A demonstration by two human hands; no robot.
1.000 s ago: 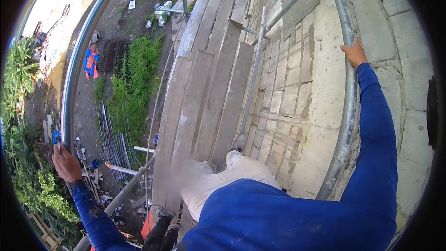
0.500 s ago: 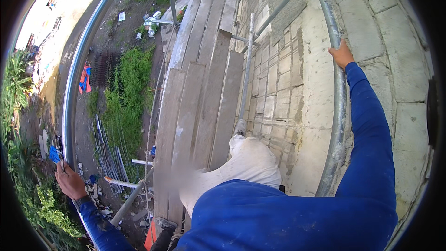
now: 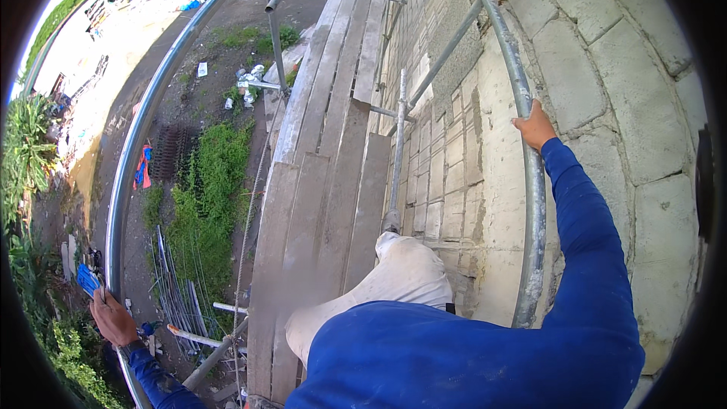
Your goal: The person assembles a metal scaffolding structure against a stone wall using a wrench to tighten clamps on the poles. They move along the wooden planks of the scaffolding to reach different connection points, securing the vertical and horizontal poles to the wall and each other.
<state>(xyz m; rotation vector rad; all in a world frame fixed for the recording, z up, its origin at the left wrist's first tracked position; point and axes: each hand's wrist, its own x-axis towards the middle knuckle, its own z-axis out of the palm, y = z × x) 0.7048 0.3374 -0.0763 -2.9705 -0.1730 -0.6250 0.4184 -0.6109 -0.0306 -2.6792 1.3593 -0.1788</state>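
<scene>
While the right hand is wrapped round the wall-side pipe, the left hand pinches some blue thing by the outer pipe, past the left edge of the planks.

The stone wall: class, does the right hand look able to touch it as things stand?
Probably yes: the stone wall lies just behind the metal pole that the right hand grips, and nothing else seems in the way, though the hand would likely have to let go first.
</scene>
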